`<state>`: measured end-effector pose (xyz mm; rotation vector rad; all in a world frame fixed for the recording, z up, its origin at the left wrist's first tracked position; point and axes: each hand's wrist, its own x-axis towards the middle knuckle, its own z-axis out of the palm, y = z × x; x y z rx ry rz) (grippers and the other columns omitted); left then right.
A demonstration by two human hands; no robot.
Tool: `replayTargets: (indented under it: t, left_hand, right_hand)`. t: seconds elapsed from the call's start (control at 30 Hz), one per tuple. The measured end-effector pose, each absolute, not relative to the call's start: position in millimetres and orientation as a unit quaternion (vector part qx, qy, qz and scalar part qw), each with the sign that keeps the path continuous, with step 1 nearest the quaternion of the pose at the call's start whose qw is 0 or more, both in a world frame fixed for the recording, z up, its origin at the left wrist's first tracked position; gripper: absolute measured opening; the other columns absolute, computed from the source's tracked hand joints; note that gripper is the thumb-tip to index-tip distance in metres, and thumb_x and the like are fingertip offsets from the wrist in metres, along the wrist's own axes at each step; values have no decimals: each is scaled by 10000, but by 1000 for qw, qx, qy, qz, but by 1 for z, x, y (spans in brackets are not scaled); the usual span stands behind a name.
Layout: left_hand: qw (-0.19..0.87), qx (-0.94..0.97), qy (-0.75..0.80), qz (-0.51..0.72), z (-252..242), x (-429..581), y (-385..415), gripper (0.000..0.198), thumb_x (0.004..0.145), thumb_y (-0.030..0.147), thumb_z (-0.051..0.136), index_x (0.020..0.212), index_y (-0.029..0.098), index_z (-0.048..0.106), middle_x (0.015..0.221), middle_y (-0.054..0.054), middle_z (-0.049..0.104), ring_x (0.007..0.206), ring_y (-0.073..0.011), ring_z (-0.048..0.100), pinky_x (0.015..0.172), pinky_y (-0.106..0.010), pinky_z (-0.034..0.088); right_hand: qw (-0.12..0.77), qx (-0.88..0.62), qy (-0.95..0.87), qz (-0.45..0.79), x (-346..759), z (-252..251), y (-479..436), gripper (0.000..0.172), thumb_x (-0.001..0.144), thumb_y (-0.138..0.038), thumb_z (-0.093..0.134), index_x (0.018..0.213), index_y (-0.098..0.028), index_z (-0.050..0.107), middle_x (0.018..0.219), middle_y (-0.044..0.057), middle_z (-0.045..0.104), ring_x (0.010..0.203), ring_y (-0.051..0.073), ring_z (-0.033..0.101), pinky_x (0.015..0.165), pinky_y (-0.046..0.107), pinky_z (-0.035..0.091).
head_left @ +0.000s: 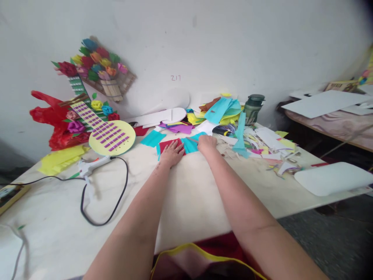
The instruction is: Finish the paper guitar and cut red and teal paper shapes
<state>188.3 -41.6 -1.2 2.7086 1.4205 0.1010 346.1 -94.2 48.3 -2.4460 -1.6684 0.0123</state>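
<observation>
My left hand lies flat with fingers spread on a red paper sheet at the far middle of the table. My right hand is closed in a pinch on a thin stick-like tool, pressing it against a turquoise paper piece that overlaps the red sheet. Another turquoise scrap lies just left of the red sheet.
A heap of coloured paper scraps and a dark green bottle sit behind the hands. A white glue gun with black cord, a yellow paper guitar, paper flowers and a red bag stand left. A white foam shape lies right.
</observation>
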Motion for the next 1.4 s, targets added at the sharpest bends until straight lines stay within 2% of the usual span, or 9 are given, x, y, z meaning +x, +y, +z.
replayTargets:
  t: [0.23,0.33,0.4,0.5,0.7,0.97,1.13,1.3,1.4]
  left_hand:
    - [36,886,461,27,-2,189,-40,578,902,510,154,1423,291,270,1517,14,158,1395,-187,90,1120,-417,110]
    - [33,887,459,25,-3,189,-38,577,898,516,154,1423,304,264,1516,25,163,1395,-194,96,1116,-424,123]
    - [28,889,456,24,-4,189,-37,582,896,518,147,1424,301,264,1517,24,163,1395,-194,99,1115,-421,124]
    - [25,890,455,24,-4,189,-37,587,896,518,145,1425,293,263,1517,16,167,1395,-195,99,1115,-417,125]
    - [31,886,463,28,-6,189,-36,592,894,527,152,1426,290,260,1521,8,144,1396,-193,93,1114,-424,122]
    - [30,888,457,29,-4,188,-38,575,896,510,157,1420,301,270,1515,20,177,1396,-187,91,1116,-423,113]
    - [46,886,460,31,-1,187,-43,548,911,389,119,1432,270,241,1523,23,131,1395,-162,84,1120,-409,107]
    - [74,874,478,53,2,187,-45,599,886,314,145,1459,140,114,1518,-33,149,1390,-135,100,1126,-353,104]
    - [82,870,482,60,2,187,-44,617,875,304,164,1453,95,106,1512,-66,168,1389,-138,108,1125,-348,117]
  right_hand:
    - [114,-821,-559,10,349,51,-106,353,815,-348,545,1098,-165,650,1059,190,650,1033,290,593,831,360,451]
    - [130,-829,-543,31,354,52,-114,301,779,-331,582,1011,-164,673,1001,178,666,998,289,613,796,352,474]
    - [145,-825,-538,92,357,53,-118,271,763,-362,597,904,-147,682,860,165,686,864,275,658,722,340,500]
    - [185,-783,-548,232,358,53,-124,359,739,-487,607,776,-133,650,647,124,658,606,225,661,552,301,508]
    - [236,-709,-528,404,355,58,-141,475,694,-597,622,691,-126,558,529,60,594,430,144,589,339,197,379]
    - [184,-638,-572,482,380,66,-159,524,726,-632,561,711,-108,586,459,21,563,345,105,524,319,188,292]
    - [176,-623,-573,503,378,66,-158,540,723,-643,553,709,-104,590,464,24,567,358,113,547,309,179,292]
    - [186,-634,-549,511,357,64,-156,525,746,-638,536,689,-117,540,460,36,580,393,132,577,323,181,339]
    - [182,-644,-537,512,347,60,-156,504,764,-625,528,700,-125,521,468,49,595,415,142,593,337,181,364]
